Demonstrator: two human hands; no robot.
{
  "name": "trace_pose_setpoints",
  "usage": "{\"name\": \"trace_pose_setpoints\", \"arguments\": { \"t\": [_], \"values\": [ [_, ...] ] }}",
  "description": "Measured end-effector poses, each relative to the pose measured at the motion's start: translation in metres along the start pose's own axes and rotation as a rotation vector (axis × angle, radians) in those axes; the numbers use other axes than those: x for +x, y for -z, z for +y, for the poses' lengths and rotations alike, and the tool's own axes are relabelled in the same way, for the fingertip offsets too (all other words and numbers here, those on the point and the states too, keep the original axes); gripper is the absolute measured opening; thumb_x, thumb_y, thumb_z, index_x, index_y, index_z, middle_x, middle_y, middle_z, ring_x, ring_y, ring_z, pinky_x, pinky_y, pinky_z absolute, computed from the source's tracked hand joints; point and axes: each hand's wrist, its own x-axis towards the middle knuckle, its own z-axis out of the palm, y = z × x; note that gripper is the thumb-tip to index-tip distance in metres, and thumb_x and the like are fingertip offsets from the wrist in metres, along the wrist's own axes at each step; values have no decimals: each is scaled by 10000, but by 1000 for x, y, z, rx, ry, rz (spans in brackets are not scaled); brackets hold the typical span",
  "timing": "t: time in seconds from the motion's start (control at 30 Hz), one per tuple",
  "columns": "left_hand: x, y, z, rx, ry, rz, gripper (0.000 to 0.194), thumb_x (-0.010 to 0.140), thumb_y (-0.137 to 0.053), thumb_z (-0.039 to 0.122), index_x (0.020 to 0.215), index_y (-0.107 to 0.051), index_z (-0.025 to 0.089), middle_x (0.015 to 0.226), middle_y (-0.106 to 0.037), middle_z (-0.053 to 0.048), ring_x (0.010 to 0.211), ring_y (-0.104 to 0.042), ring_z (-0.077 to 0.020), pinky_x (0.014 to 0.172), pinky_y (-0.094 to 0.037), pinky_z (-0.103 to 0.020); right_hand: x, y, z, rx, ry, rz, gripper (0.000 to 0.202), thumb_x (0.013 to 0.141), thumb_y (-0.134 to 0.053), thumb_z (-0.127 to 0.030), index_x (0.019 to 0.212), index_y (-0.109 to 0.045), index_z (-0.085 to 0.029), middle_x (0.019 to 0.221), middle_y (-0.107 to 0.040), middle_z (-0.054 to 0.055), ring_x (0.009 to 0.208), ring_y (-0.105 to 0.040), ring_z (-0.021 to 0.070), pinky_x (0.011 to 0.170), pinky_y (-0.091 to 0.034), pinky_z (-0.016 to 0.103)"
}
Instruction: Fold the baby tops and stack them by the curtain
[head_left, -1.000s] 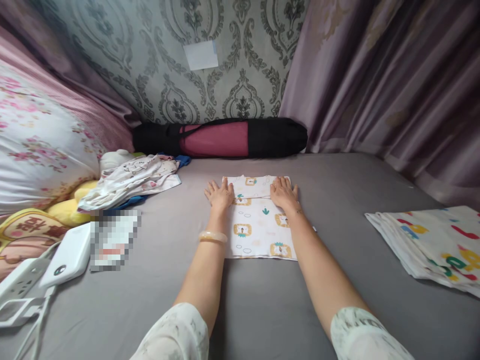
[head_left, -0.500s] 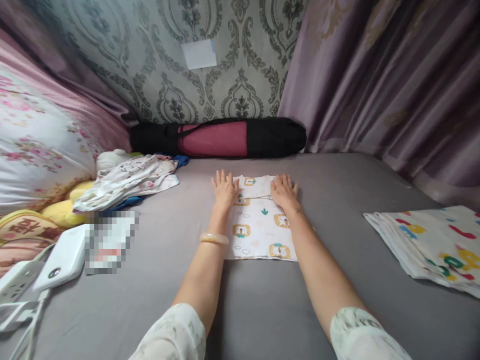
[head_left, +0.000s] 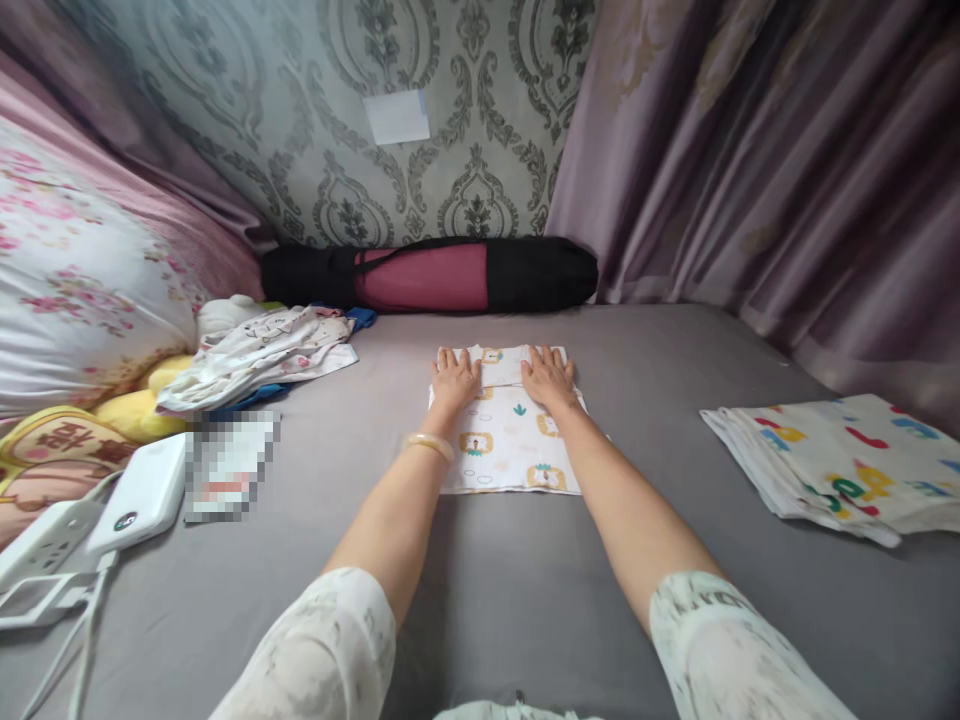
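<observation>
A white cloth [head_left: 499, 440] printed with yellow lion faces and green leaves lies on the grey bed sheet, its far end folded over toward me. My left hand [head_left: 455, 380] rests palm down on the left side of the folded flap, fingers spread. On the flap's right side, my right hand [head_left: 550, 377] lies flat with its fingers stretched out. Neither hand grips the fabric; both press on it from above. Parts of the cloth's side edges are hidden under my hands and forearms.
Right of me lies a folded cloth [head_left: 847, 450] with colourful prints. A black and red rolled bag [head_left: 420, 278] lies along the wall. On the left are crumpled clothes [head_left: 262, 355], a floral pillow [head_left: 82, 270], a white power bank [head_left: 142, 492] and a power strip [head_left: 52, 540] with cables.
My hands have moved slightly inward on the flap, the left hand now lying more over the cloth. The whole view has shifted a little.
</observation>
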Motion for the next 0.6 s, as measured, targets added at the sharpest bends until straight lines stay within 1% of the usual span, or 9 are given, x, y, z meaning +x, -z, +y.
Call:
{"name": "trace_pose_setpoints", "arguments": {
  "t": [0.1,0.17,0.23,0.3,0.37,0.47,0.6],
  "values": [
    [-4,1,-1,31,-48,-5,645,1001,-203,483,1472,-381,81,1552,-321,-236,1475,-219,-344,1170,-202,-528,-8,5,2,-1,58,-50,584,1015,-232,-420,1542,-289,-175,1619,-207,145,1488,-151,297,1172,-116,552],
    [-11,3,0,54,-110,-8,646,1002,-219,479,1482,-361,72,1564,-294,-237,1482,-197,-347,1180,-166,-540,-19,8,4,-11,143,-68,578,1014,-249,-406,1544,-285,-179,1631,-162,142,1499,-107,281,1184,-78,543],
    [-22,5,3,61,-201,-32,619,1007,-236,456,1494,-343,89,1573,-283,-225,1485,-189,-342,1180,-155,-554,-32,8,5,-13,243,-96,563,1014,-251,-392,1537,-308,-190,1635,-142,134,1505,-72,267,1189,-55,535],
    [-34,8,8,54,-297,-86,600,1013,-235,448,1503,-329,116,1580,-278,-210,1483,-199,-334,1174,-171,-559,-46,9,6,-3,310,-130,558,1015,-241,-398,1531,-324,-202,1637,-142,127,1508,-54,260,1191,-44,529],
    [-47,13,12,47,-379,-137,597,1014,-242,462,1510,-316,138,1590,-261,-197,1486,-192,-331,1173,-182,-555,-59,10,7,8,342,-147,568,1014,-229,-416,1537,-312,-208,1638,-140,117,1508,-46,260,1193,-34,526],
    [-64,21,15,42,-457,-185,584,1015,-258,456,1512,-309,153,1599,-239,-189,1490,-177,-327,1175,-188,-540,-76,14,11,12,375,-177,580,1012,-215,-436,1540,-309,-213,1640,-137,103,1508,-56,267,1196,-37,517],
    [-80,30,7,42,-559,-235,548,1020,-252,417,1490,-330,146,1576,-278,-195,1479,-215,-316,1161,-225,-527,-96,21,21,7,396,-223,594,1009,-217,-444,1539,-317,-192,1635,-156,121,1505,-88,273,1201,-64,492]
  ]
}}
